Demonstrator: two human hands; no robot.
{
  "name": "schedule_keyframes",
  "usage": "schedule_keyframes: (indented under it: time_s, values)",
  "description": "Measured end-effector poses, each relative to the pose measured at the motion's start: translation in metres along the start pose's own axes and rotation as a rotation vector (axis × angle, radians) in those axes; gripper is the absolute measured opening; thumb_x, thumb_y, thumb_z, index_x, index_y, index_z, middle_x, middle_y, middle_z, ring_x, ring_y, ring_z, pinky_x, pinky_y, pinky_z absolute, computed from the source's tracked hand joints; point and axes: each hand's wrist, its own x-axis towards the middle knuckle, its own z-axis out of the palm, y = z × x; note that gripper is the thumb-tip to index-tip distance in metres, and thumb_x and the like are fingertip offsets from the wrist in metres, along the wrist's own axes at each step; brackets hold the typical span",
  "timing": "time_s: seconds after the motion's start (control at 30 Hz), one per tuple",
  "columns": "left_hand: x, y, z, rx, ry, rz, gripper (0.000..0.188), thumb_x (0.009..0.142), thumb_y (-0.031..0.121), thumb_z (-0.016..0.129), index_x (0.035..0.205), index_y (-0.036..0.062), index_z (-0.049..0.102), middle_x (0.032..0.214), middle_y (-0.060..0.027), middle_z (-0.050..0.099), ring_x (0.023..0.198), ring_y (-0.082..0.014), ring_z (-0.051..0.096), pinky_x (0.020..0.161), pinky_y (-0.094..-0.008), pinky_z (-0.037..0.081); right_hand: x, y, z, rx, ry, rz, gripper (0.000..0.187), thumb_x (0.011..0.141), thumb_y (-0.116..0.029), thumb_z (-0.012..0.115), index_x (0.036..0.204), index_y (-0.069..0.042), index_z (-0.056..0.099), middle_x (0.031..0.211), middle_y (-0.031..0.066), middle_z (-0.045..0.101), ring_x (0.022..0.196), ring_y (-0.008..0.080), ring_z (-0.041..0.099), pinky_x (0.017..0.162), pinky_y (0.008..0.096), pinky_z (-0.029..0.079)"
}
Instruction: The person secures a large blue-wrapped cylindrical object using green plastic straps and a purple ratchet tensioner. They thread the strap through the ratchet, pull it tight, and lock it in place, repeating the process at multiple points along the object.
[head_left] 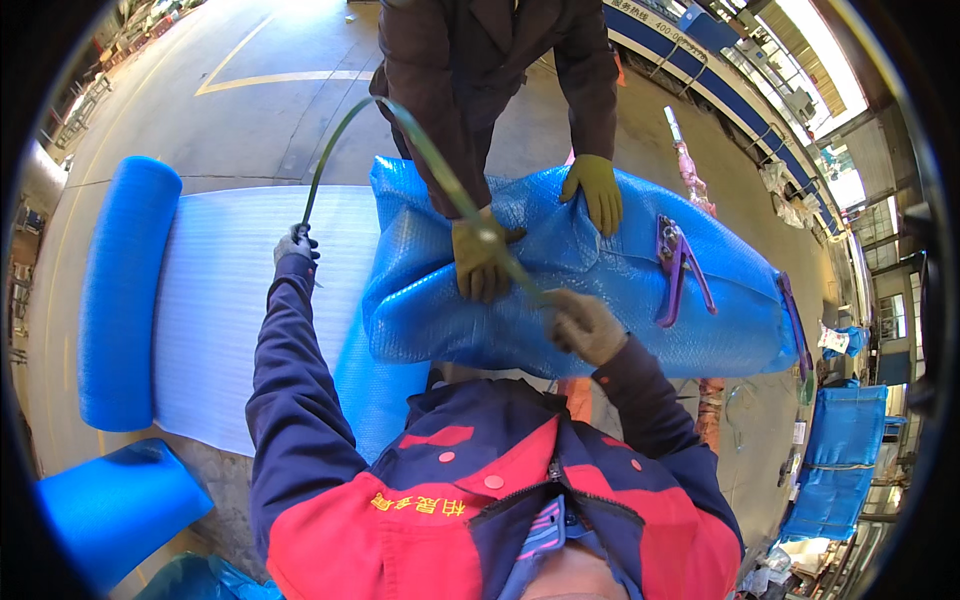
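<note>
A long green strap [434, 158] arches up between my two gloved hands, over the blue bubble-wrapped bundle [700, 340]. Out to the left, above the white foam sheet [235, 310], my left hand [297, 243] is closed on one end of it. Close to the bundle's near side, my right hand [587, 327] grips the strap's other part with bent fingers. A co-worker's yellow-gloved hands [597, 195] press down on the wrap from the far side. On top of the bundle, right of those hands, lies a purple hand tool with long handles [676, 272].
At left stands a thick blue roll [128, 300], with another blue roll [125, 510] nearer. A purple band [794, 325] circles the bundle's right end. Pink-wrapped supports [690, 175] show beyond and below the bundle. Blue wrapped packs [838, 450] stand at far right.
</note>
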Motion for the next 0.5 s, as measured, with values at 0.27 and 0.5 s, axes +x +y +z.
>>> schedule_keyframes:
  time_s: [0.27,0.5]
  values:
    - [0.075,-0.072,0.068,0.654,-0.087,0.118,0.028,0.102,0.033,0.053,0.109,0.0141,0.073,0.067,-0.0080,0.069,0.052,-0.0186,0.066,0.051,-0.0356,0.053,0.094,-0.001,0.083,-0.325,0.063,-0.160,0.030,0.096,-0.011,0.053,0.125,-0.005,0.056,0.085,0.0120,0.069,0.080,0.0224,0.069,0.068,0.0400,0.053]
    - [0.089,-0.111,0.135,0.768,-0.540,0.013,0.023,0.096,0.025,0.063,0.115,0.0175,0.073,0.085,-0.0121,0.073,0.069,-0.0244,0.069,0.063,-0.0391,0.055,0.197,0.015,0.090,0.955,0.157,0.411,0.033,0.105,-0.018,0.043,0.136,-0.005,0.045,0.082,0.0098,0.062,0.062,0.0179,0.063,0.051,0.0318,0.051]
